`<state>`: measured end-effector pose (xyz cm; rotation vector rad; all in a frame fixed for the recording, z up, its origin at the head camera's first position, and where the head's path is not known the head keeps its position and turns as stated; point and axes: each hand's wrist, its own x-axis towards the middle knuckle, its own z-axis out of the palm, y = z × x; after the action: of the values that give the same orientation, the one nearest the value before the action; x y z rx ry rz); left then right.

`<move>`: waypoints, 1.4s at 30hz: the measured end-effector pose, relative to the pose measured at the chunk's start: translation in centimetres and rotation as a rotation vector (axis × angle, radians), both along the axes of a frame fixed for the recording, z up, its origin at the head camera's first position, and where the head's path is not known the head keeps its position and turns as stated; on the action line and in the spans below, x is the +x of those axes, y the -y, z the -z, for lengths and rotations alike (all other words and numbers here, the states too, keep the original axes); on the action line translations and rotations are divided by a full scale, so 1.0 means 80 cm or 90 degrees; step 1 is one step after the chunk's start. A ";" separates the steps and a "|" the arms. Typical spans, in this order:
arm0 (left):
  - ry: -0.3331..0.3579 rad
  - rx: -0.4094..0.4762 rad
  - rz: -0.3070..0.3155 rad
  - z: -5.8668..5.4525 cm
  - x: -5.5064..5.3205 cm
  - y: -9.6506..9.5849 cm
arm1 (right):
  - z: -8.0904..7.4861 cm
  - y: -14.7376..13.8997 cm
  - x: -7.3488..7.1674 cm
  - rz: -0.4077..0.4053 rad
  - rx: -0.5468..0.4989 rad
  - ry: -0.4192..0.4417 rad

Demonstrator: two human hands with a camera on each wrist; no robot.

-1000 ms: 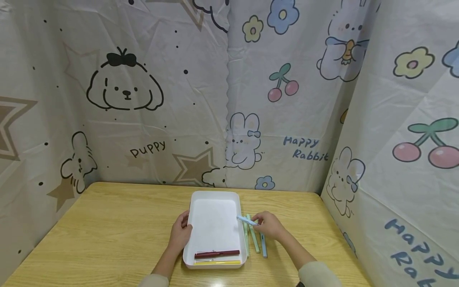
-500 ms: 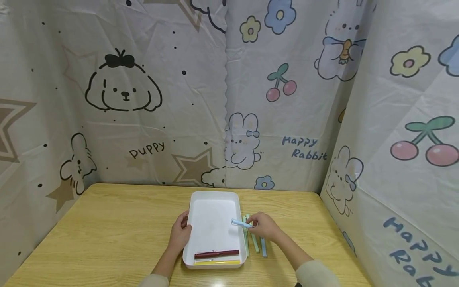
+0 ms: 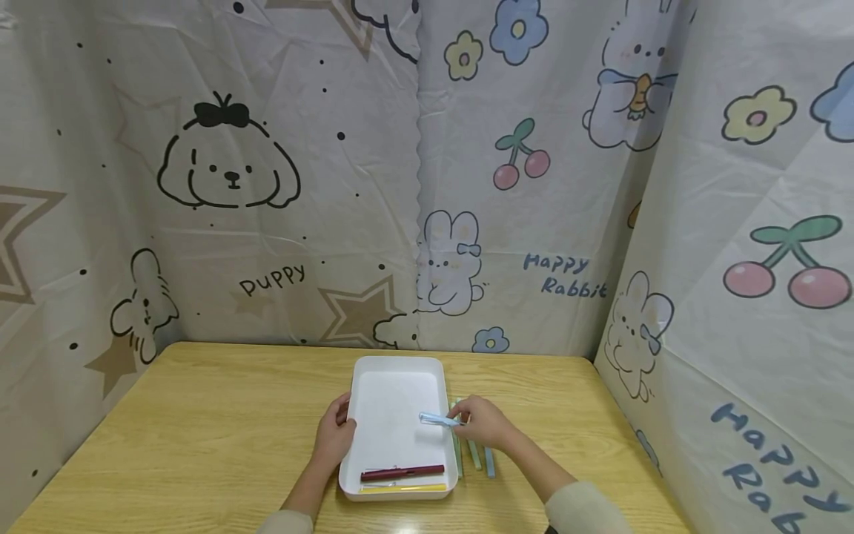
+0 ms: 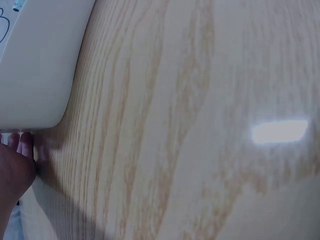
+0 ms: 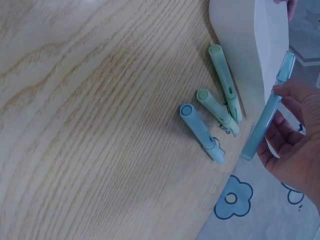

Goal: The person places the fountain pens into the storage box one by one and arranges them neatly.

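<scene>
My right hand [image 3: 485,424] pinches a light blue pen [image 3: 435,420] between thumb and fingers. The pen points left, over the right rim of a white rectangular tray [image 3: 394,393]; in the right wrist view the whole pen [image 5: 265,120] shows, slanted. At the tray's left side, my left hand [image 3: 333,436] holds the rim with its thumb and fingers. Only part of that left hand [image 4: 15,165] appears in the left wrist view, fingertips against the tray wall. Inside the tray's near end lie a dark red pen [image 3: 403,472] and a yellow pen [image 3: 403,489], side by side.
Right of the tray, two pale green pens [image 5: 225,75] and one blue pen [image 5: 201,132] lie on the wooden table [image 3: 240,423]. Printed curtains [image 3: 333,222] close off the back and sides. The tray's middle and far part holds no pens.
My right hand has moved left with the light blue pen, bringing its tip from the right rim to over the tray's inside. My left hand and the tray have stayed put.
</scene>
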<state>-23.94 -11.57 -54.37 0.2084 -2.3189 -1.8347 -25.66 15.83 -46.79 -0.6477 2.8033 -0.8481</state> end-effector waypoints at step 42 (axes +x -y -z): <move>0.003 0.007 0.004 0.001 0.000 0.001 | -0.010 0.053 0.018 -0.072 0.047 -0.006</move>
<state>-23.92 -11.63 -54.47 0.2064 -2.3149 -1.8531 -24.19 11.62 -46.03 -0.7926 2.7604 -0.7202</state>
